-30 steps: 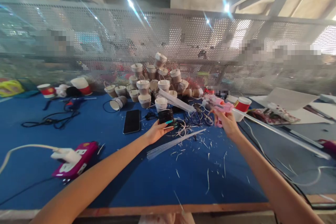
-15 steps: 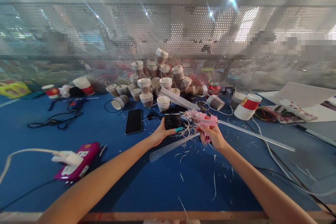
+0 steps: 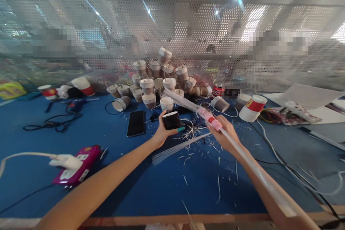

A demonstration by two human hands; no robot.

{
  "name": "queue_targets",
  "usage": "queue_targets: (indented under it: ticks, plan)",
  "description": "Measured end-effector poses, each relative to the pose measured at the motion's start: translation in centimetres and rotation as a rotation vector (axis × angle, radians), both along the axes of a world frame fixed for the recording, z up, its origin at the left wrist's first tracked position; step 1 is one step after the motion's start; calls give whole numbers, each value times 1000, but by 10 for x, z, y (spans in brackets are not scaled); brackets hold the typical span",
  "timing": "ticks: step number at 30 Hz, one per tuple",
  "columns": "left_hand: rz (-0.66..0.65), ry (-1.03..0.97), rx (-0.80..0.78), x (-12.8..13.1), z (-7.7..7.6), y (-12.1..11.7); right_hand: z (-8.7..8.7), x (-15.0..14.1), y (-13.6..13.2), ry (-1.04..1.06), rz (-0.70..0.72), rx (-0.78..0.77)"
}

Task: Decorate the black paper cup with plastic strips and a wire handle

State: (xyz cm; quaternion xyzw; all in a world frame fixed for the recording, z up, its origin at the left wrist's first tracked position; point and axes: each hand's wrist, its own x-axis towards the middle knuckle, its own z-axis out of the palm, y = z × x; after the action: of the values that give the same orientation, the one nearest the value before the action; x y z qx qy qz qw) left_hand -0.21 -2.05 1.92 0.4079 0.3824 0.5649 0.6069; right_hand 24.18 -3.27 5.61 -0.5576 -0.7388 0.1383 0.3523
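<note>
My left hand (image 3: 161,134) is closed round a small black cup (image 3: 171,121) whose white rim faces up. My right hand (image 3: 225,134) grips a pink hot glue gun (image 3: 211,119), its nozzle end pointing away from me and to the left. A long clear glue stick (image 3: 248,158) runs out of the gun's back over my right forearm. Behind the gun lies a bundle of clear glue sticks (image 3: 180,100), and more clear sticks (image 3: 175,149) rest on the blue table between my hands. The gun is apart from the cup.
Several small grey-and-white buckets (image 3: 147,88) are piled at the back against a perforated metal screen (image 3: 107,25). A phone (image 3: 136,123) lies left of the cup. Nearer left sits a magenta power strip (image 3: 78,167). Red-and-white paper cups (image 3: 253,109) and cables (image 3: 269,143) are at right.
My right hand has turned the glue gun, so its stick swings from pointing right to pointing down toward me. In my left hand the black cup has tipped, showing its white rim.
</note>
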Motion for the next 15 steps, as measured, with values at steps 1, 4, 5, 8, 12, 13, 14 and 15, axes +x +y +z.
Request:
queue_targets:
  ticks: [1, 4, 5, 8, 12, 13, 14, 15]
  plan:
    - [25, -7, -7, -1, 1, 1, 5, 6, -1, -179, -126, 15]
    - [36, -45, -32, -4, 4, 2, 12, 23, -1, -483, -481, -228]
    - [32, -61, -33, -5, 4, 2, 11, 29, 0, -509, -565, -329]
    - [27, -101, -13, -6, 5, 2, 6, 42, 1, -504, -737, -442]
    - [-5, -136, -14, -8, 3, 4, 6, 41, 0, -508, -766, -323]
    - [-15, -143, -27, -9, 2, 5, 8, 37, 1, -517, -751, -274]
    - [-24, -152, -40, -10, 2, 7, 10, 33, 4, -526, -724, -222]
    - [-28, -163, -51, -11, 1, 8, 13, 28, 9, -534, -679, -171]
